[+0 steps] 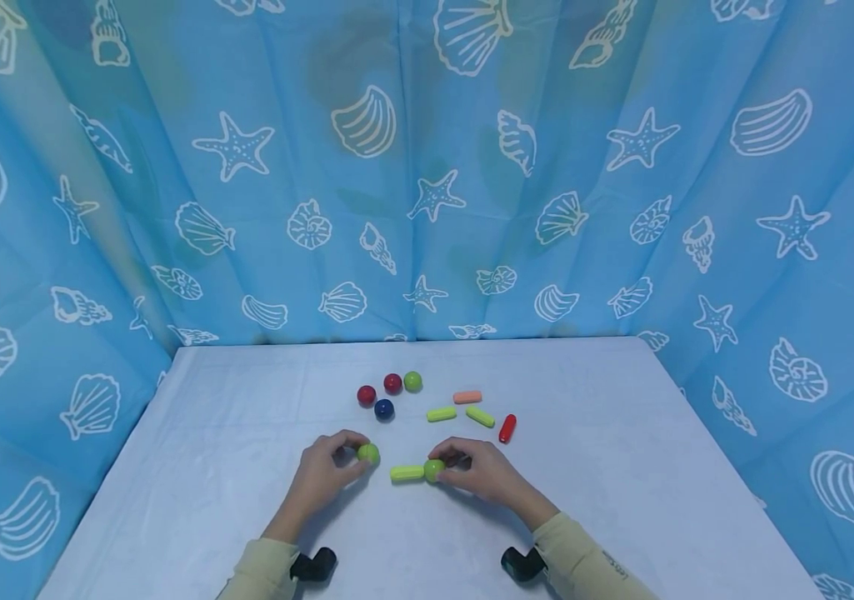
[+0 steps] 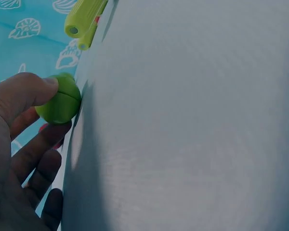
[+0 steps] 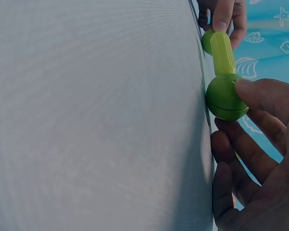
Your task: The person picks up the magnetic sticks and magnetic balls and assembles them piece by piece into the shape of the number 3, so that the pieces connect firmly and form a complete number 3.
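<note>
With thumb and fingers my left hand (image 1: 324,471) pinches a green ball (image 1: 369,453) at the tabletop; a seam runs around this ball in the left wrist view. My right hand (image 1: 485,472) pinches a second green ball (image 3: 226,98). A yellow-green ridged rod (image 1: 407,473) lies against that second ball, its other end pointing towards the left hand. In the head view a gap separates the rod from the left hand's ball. The right wrist view has the rod (image 3: 223,53) touching the right hand's ball, the left hand behind it.
Farther back on the white table (image 1: 584,467) are two red balls (image 1: 367,396), a dark blue ball (image 1: 384,409) and a green ball (image 1: 413,382). To their right lie two yellow-green rods (image 1: 441,414), an orange rod (image 1: 467,397) and a red rod (image 1: 507,428). A blue shell-patterned curtain (image 1: 412,250) surrounds the table.
</note>
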`<act>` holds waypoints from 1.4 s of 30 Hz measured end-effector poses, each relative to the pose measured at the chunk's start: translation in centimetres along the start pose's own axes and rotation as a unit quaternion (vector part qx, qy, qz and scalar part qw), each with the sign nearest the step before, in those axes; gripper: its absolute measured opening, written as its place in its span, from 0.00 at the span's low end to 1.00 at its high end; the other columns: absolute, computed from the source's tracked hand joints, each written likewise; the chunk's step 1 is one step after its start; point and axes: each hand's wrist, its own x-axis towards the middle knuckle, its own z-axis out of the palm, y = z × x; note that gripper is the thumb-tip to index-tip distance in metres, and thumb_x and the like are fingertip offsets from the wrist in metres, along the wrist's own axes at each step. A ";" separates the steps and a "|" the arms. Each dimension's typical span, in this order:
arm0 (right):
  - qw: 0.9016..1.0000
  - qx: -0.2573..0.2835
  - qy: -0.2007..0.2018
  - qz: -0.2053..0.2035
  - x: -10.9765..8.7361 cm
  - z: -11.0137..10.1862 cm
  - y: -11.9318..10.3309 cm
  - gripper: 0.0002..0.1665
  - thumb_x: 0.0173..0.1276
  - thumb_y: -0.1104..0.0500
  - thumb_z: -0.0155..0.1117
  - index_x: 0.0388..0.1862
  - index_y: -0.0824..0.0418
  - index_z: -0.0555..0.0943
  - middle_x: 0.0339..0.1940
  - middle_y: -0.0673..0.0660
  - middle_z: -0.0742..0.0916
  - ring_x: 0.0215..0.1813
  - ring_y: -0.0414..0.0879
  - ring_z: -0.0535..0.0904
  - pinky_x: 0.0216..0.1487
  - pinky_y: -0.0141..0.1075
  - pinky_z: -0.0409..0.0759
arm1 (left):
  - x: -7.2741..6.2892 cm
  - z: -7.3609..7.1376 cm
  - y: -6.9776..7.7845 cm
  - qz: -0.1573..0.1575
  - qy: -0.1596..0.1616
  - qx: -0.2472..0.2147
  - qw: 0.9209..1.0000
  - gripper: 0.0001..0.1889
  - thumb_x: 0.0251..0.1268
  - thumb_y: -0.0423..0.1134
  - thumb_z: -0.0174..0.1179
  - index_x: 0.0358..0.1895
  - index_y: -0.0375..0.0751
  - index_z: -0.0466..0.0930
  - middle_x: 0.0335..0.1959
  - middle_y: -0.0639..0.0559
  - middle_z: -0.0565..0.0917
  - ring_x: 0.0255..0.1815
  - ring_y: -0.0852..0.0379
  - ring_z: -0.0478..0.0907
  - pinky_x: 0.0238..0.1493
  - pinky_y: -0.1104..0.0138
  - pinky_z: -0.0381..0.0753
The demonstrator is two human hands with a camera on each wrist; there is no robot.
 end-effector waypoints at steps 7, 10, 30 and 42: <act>1.000 -0.001 -0.002 0.001 -0.1 -0.1 -0.1 0.15 0.66 0.53 0.74 0.50 0.42 0.84 0.46 0.38 0.86 0.50 0.38 0.81 0.57 0.40 0.81 | -0.4 -0.2 -0.1 0.007 -0.017 -0.004 1.000 0.14 0.59 0.40 0.74 0.48 0.54 0.85 0.42 0.61 0.84 0.43 0.59 0.75 0.50 0.59 0.76; 1.000 -0.001 -0.003 0.001 0.0 -0.1 -0.1 0.15 0.66 0.53 0.74 0.50 0.42 0.84 0.45 0.38 0.86 0.50 0.38 0.81 0.57 0.40 0.81 | -0.5 -0.2 -0.1 0.016 -0.022 -0.011 1.000 0.14 0.58 0.39 0.74 0.47 0.55 0.85 0.41 0.62 0.84 0.42 0.60 0.75 0.49 0.60 0.76; 1.000 -0.005 -0.002 0.002 0.0 0.0 -0.2 0.15 0.66 0.53 0.74 0.50 0.44 0.84 0.46 0.39 0.86 0.49 0.39 0.81 0.56 0.41 0.81 | -1.0 -0.3 -0.4 0.056 -0.070 -0.035 0.995 0.14 0.59 0.40 0.74 0.48 0.57 0.85 0.42 0.66 0.84 0.45 0.61 0.77 0.51 0.61 0.78; 1.000 -0.003 -0.005 0.003 0.0 -0.1 -0.2 0.15 0.66 0.53 0.74 0.51 0.42 0.84 0.46 0.38 0.86 0.49 0.38 0.80 0.56 0.40 0.81 | -1.3 -0.4 -0.3 0.060 -0.073 -0.039 0.995 0.14 0.59 0.41 0.74 0.47 0.58 0.85 0.41 0.67 0.84 0.44 0.61 0.76 0.50 0.61 0.76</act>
